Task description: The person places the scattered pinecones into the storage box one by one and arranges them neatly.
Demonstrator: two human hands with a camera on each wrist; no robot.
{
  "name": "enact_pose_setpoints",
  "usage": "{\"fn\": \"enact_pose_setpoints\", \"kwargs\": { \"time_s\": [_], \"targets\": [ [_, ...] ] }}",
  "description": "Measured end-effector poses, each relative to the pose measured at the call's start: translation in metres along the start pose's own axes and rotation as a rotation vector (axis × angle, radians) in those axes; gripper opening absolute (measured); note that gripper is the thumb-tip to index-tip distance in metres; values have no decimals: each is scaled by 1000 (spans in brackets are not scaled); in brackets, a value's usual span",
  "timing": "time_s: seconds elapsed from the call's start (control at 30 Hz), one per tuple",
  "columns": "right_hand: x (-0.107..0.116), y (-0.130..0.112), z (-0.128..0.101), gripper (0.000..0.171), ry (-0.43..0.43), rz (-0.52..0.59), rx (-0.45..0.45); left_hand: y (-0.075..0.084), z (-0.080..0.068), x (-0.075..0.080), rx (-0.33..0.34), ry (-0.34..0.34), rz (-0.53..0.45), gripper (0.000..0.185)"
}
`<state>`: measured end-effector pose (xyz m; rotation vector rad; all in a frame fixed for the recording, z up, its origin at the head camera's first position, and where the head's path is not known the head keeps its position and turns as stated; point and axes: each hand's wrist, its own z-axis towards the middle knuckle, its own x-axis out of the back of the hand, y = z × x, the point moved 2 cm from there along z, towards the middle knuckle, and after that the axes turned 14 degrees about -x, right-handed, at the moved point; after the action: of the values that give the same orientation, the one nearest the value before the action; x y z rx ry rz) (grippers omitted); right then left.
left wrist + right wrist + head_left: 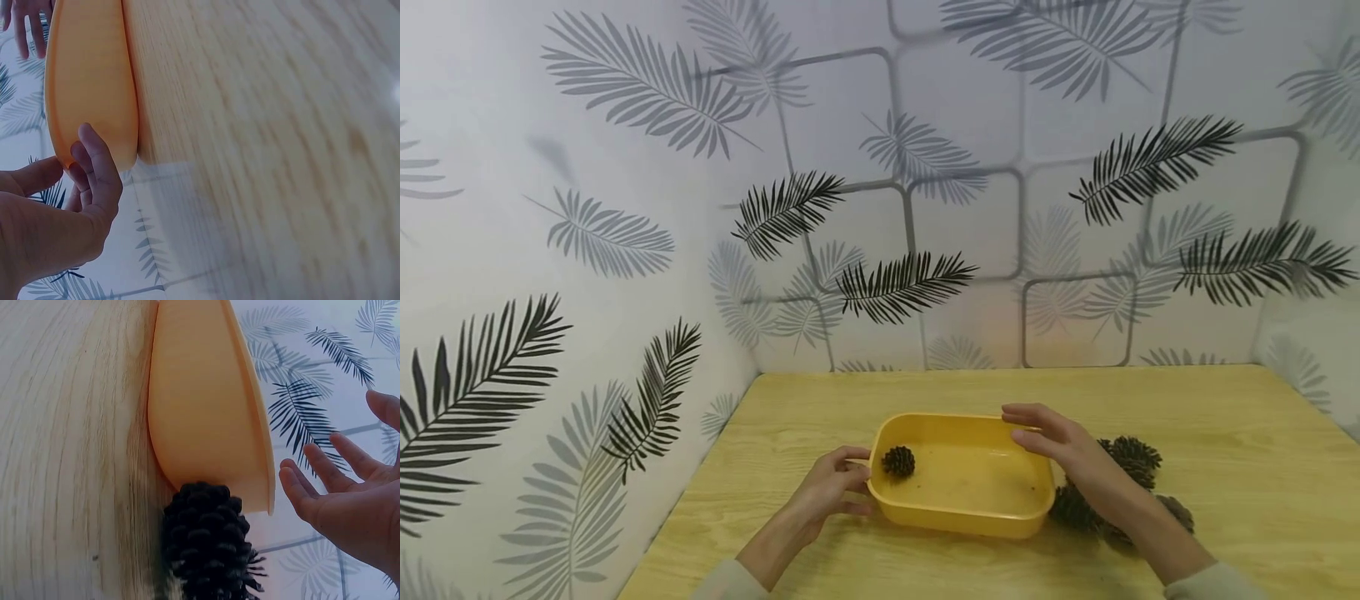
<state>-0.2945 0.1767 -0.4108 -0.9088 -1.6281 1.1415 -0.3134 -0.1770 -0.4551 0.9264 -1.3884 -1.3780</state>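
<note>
A yellow plastic basin (962, 521) sits on the wooden table, with one small pine cone (898, 461) inside near its left end. My left hand (831, 492) is at that end; in the left wrist view its thumb and fingers (94, 150) pinch the rim. Over the basin's far right corner, my right hand (1067, 446) hovers with fingers spread and holds nothing. The right wrist view shows that hand (350, 494) apart from the basin wall (206, 406). Several pine cones (1131, 458) lie right of the basin, partly hidden beneath my right forearm.
The light wooden table (1262, 467) reaches back to a wall (970, 225) with printed feather-like leaves. Another wall (497, 250) runs along the left side. One dark pine cone (209, 537) stands close against the basin's end in the right wrist view.
</note>
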Motion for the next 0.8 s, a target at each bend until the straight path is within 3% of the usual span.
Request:
{"fn": "enact_pose_setpoints", "kwargs": {
  "time_s": [0.47, 0.8],
  "targets": [
    [26, 9, -21, 56, 66, -41, 6, -2, 1, -3, -6, 6, 4, 44],
    [46, 24, -37, 53, 162, -77, 13, 1, 0, -5, -3, 15, 23, 46]
  ]
}}
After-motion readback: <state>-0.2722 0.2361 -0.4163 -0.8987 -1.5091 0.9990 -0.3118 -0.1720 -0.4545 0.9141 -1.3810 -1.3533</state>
